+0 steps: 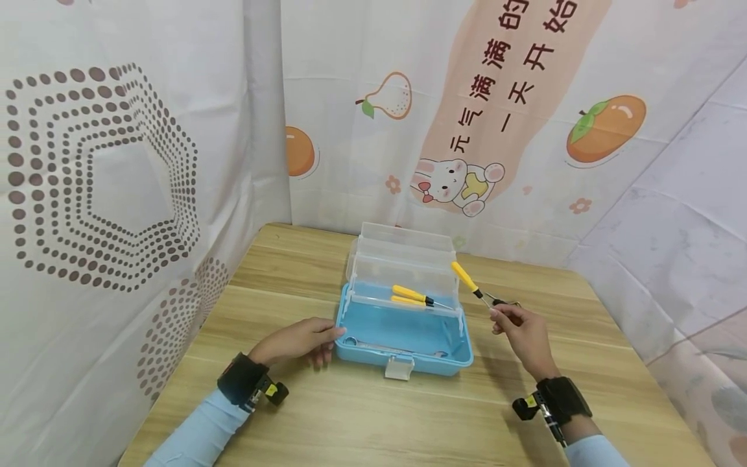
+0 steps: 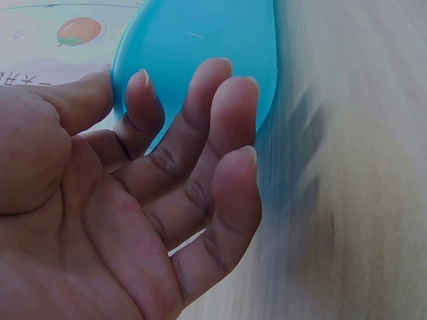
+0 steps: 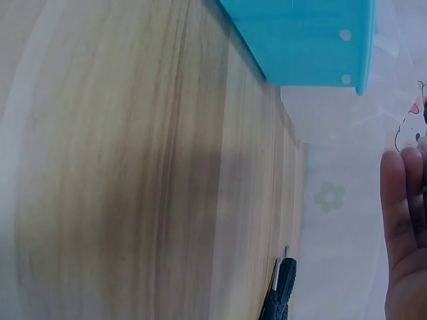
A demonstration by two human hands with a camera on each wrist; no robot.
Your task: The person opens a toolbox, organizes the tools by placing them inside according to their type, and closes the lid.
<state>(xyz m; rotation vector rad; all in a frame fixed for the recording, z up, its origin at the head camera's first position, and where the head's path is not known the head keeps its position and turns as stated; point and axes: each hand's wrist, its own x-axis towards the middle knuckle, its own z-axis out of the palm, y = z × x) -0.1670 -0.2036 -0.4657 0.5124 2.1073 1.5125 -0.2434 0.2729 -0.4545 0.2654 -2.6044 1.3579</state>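
My left hand [image 1: 306, 338] holds the left end of a light-blue toolbox [image 1: 428, 368], thumb at the rim and fingers curled near the outer wall [image 2: 200, 30]. To the right of the box, my right hand [image 1: 522, 334] pinches a yellow-handled screwdriver [image 1: 465, 277] by its thin metal shaft, its handle tilted up and to the left. The right wrist view catches only part of that hand [image 3: 405, 233]. Other yellow-handled screwdrivers [image 1: 408, 292] are at the back of the box. A metal wrench [image 1: 379, 347] lies along the inside front.
The clear plastic lid [image 1: 405, 250] stands raised at the back, and a white latch [image 1: 399, 368] hangs at the front. Black-handled tools [image 3: 281, 287] lie on the wooden table [image 1: 373, 428], beyond my right hand. Printed curtains [image 1: 338, 39] enclose the table's back and sides.
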